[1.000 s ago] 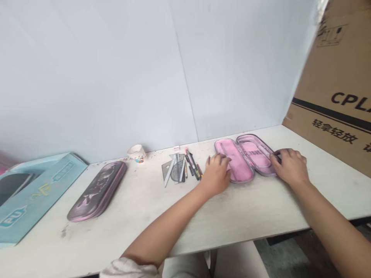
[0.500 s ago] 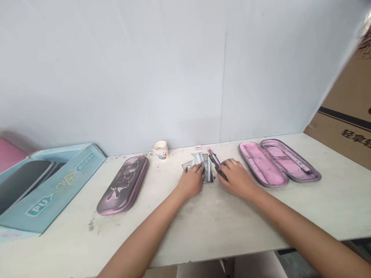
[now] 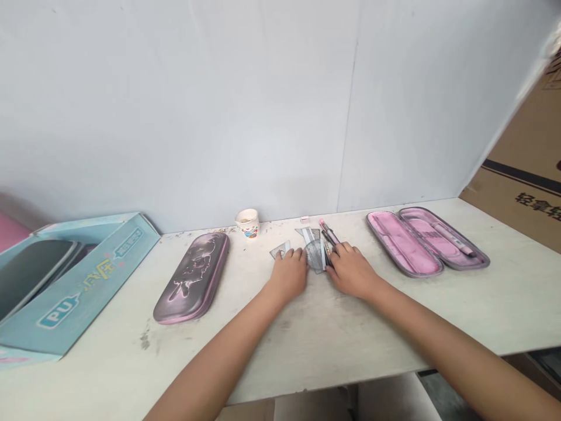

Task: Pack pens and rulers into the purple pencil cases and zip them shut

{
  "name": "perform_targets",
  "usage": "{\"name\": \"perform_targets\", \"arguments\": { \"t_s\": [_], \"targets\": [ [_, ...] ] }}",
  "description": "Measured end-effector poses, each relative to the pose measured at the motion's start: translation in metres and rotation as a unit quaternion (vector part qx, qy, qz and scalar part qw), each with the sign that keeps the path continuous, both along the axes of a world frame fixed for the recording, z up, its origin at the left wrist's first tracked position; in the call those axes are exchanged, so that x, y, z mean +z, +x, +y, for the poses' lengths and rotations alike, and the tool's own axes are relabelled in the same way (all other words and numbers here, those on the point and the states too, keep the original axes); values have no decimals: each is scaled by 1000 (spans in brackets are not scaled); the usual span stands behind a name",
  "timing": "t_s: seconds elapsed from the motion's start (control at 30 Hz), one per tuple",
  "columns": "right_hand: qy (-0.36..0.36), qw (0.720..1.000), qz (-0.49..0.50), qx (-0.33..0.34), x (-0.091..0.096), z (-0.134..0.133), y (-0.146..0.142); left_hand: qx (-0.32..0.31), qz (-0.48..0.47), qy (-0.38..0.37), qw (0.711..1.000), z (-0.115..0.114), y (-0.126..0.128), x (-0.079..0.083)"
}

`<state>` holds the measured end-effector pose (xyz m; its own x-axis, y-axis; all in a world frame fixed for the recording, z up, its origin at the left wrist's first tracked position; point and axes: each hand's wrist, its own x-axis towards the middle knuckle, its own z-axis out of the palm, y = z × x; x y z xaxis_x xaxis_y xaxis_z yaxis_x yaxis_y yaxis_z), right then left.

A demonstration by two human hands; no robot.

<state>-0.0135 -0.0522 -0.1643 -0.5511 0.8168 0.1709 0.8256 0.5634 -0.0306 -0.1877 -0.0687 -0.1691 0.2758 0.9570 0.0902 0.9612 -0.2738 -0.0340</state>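
My left hand [image 3: 289, 273] rests on the near left part of a small heap of clear rulers and set squares [image 3: 314, 251], its fingers curled onto a ruler's edge. My right hand [image 3: 350, 270] lies against the heap's right side, fingers bent onto the pens [image 3: 328, 234] lying there. Whether either hand has a firm grip is unclear. An open pink pencil case [image 3: 427, 244] lies to the right with one pen [image 3: 453, 240] in its far half.
A closed purple pencil case [image 3: 193, 276] lies left of the heap. A small paper cup [image 3: 248, 223] and a pink eraser [image 3: 305, 220] sit by the white wall. A light blue box [image 3: 70, 280] is at far left, cardboard cartons [image 3: 526, 175] at far right.
Both hands left the open pink case and came to the heap of rulers and pens. The view has swung left.
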Motion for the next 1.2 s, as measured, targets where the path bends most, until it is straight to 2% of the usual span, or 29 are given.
{"name": "perform_targets", "arguments": {
  "t_s": [0.1, 0.23, 0.33, 0.4, 0.5, 0.6, 0.67, 0.73, 0.77, 0.87, 1.0, 1.07, 1.1, 1.13, 1.2],
  "targets": [
    [-3, 1000, 0, 3, 1, 1, 2, 10, 14, 11, 1000, -3, -2, 3],
    [14, 1000, 2, 10, 1, 2, 2, -7, -2, 47, 999, -6, 10, 7],
    [24, 1000, 11, -1, 2, 5, 6, -19, -83, 45, 995, -3, 23, 13],
    [30, 999, 34, -28, 2, 8, 16, -12, -189, 44, 981, 1, 33, 19],
    [57, 990, 102, -74, 2, 12, 40, -3, -348, 33, 937, 11, 50, 25],
    [107, 971, 205, -68, 1, 15, 67, 8, -459, -52, 887, 23, 76, 30],
    [138, 955, 262, -37, 1, 16, 85, 19, -553, -120, 824, 31, 97, 34],
    [161, 944, 288, -19, 2, 18, 101, 24, -635, -153, 757, 40, 119, 38],
    [172, 941, 291, -21, 3, 19, 110, 23, -659, -162, 734, 45, 130, 40],
    [203, 935, 289, -43, 3, 26, 138, 2, -682, -181, 709, 59, 163, 45],
    [238, 924, 288, -85, 1, 35, 180, -9, -687, -204, 698, 80, 212, 45],
    [252, 918, 284, -117, -2, 38, 202, -11, -671, -214, 710, 91, 238, 42],
    [255, 916, 280, -134, -4, 39, 212, -17, -645, -214, 734, 96, 250, 40],
    [256, 914, 275, -153, -7, 40, 222, -33, -603, -207, 770, 101, 262, 38],
    [246, 912, 263, -198, -14, 43, 239, -86, -480, -170, 856, 109, 281, 33]
  ]
}}
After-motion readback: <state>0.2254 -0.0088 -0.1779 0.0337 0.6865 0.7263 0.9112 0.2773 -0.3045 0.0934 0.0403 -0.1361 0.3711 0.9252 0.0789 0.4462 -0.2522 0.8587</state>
